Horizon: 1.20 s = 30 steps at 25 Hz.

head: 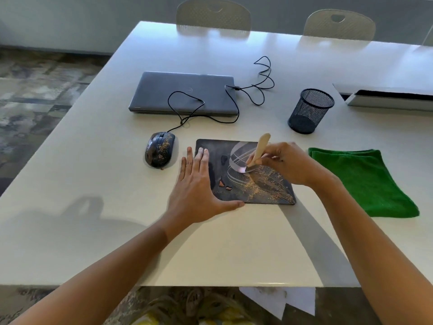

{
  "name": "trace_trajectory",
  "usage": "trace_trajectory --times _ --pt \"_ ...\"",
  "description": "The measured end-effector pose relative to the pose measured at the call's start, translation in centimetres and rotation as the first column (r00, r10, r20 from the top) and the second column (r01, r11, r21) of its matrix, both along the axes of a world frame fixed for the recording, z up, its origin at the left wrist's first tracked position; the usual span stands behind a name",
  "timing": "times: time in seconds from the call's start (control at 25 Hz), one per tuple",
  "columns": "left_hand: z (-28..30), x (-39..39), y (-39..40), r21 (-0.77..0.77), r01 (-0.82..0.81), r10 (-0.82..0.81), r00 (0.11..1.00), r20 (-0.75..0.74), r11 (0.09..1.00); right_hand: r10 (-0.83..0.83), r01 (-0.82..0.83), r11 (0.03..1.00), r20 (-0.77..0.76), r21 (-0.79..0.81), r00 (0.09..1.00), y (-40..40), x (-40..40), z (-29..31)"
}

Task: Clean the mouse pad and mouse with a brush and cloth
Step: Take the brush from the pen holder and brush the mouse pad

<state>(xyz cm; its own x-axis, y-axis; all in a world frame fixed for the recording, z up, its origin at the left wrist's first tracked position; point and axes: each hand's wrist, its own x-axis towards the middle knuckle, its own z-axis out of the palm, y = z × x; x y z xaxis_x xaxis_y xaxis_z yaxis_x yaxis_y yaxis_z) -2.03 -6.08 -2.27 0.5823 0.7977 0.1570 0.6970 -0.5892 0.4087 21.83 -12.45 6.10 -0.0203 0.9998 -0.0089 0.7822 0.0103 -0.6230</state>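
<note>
A dark patterned mouse pad (262,191) lies on the white table, with yellowish grit scattered over its right half. My left hand (199,186) presses flat on the pad's left part, fingers straight. My right hand (290,165) grips a small wooden-handled brush (259,151), its bristles touching the pad near the middle. A black wired mouse (159,148), also dusted with grit, sits left of the pad. A folded green cloth (360,179) lies to the right of the pad.
A shut grey laptop (182,92) lies behind the pad with the mouse cable (262,83) looped over and beside it. A black mesh pen cup (309,111) stands at the back right. Two chairs (213,15) stand at the far edge.
</note>
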Motion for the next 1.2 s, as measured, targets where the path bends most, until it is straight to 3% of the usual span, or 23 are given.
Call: trace_trajectory --times 0.12,0.28,0.36,0.6,0.72,0.92,1.04,1.2 --pt "-0.2 0.0 0.1 0.010 0.017 -0.017 1.000 0.012 1.000 -0.038 0.040 0.997 -0.034 0.062 0.999 -0.6 -0.2 0.4" --pt "-0.2 0.0 0.1 0.017 0.028 -0.028 0.999 0.015 0.999 -0.186 0.214 0.957 -0.153 0.195 0.971 1.0 0.0 0.1" --pt "-0.2 0.1 0.2 0.018 0.032 -0.032 0.999 0.018 0.999 -0.204 0.229 0.951 -0.136 0.207 0.970 1.6 0.1 -0.2" --pt "0.0 0.1 -0.1 0.058 0.030 -0.032 0.999 0.030 0.998 -0.107 0.109 0.989 -0.025 0.104 0.994 -0.1 0.5 -1.1" --pt "0.2 0.2 -0.3 0.075 0.032 -0.033 0.999 0.018 0.997 -0.034 0.038 0.987 -0.032 0.154 0.999 -2.4 0.3 -1.3" --pt "0.6 0.2 -1.2 0.146 0.044 -0.041 0.999 -0.025 0.988 -0.031 0.066 0.948 -0.115 0.313 0.993 -2.0 0.9 -0.9" --pt "0.6 0.2 -1.7 0.131 0.033 -0.030 0.999 -0.021 0.991 -0.094 0.118 0.960 -0.104 0.254 0.990 -0.9 1.1 -1.2" --pt "0.2 0.1 -2.6 0.144 0.016 -0.012 1.000 -0.025 0.989 -0.025 0.022 0.977 0.010 0.214 1.000 -2.2 0.9 -2.1"
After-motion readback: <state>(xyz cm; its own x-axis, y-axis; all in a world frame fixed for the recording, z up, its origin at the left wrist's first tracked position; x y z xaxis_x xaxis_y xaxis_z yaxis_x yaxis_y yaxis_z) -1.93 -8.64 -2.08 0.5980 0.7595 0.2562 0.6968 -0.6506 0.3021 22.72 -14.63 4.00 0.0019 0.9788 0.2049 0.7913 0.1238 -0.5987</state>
